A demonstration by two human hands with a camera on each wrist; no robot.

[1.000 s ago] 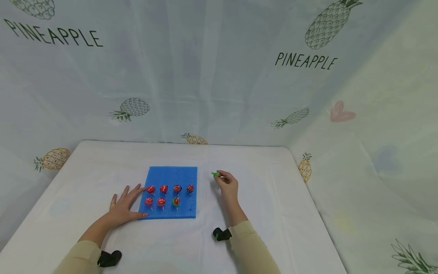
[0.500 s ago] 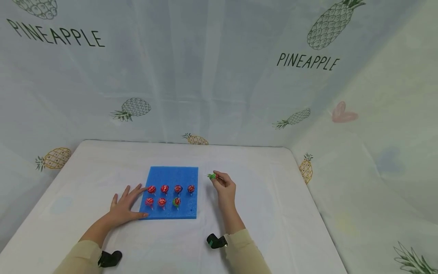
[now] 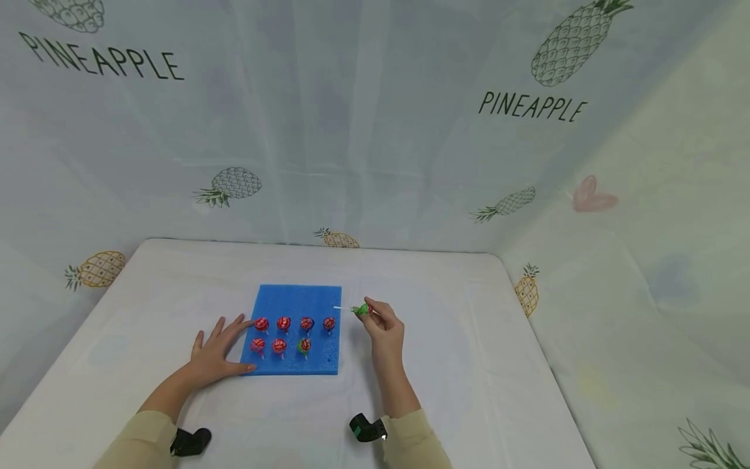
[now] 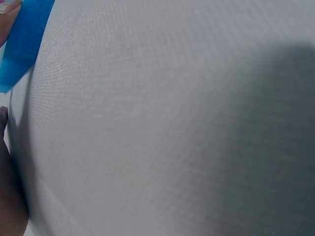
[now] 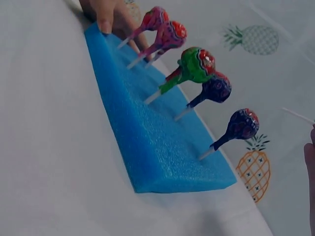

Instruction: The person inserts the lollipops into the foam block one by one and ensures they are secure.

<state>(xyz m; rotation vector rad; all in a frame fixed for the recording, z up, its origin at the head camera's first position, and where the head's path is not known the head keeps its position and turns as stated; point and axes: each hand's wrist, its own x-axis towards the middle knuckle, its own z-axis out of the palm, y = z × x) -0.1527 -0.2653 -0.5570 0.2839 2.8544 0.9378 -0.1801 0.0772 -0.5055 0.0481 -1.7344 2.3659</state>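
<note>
A blue foam board (image 3: pixel 297 297) lies on the table with several wrapped lollipops standing in it on their sticks, in two rows. The front row has two pink-red ones and a green one (image 5: pixel 197 65); a dark blue lollipop (image 5: pixel 243 124) stands at the right of the row behind. My left hand (image 3: pixel 209 359) rests with spread fingers on the board's left edge, thumb at the near corner. To the right of the board, my right hand (image 3: pixel 387 331) pinches a green-wrapped lollipop (image 3: pixel 362 310) by its head. Its white stick (image 5: pixel 297 115) points left, over the board's right edge.
A white cloth covers the table (image 3: pixel 469 365). Behind it hangs a pineapple-print curtain (image 3: pixel 375 143), which continues along the right side. Black wrist cameras sit on both sleeves, the right one (image 3: pixel 368 428) low over the table.
My right hand has moved left and slightly toward me with the green lollipop, and its stick now shows over the board's edge. The left hand stays on the board.
</note>
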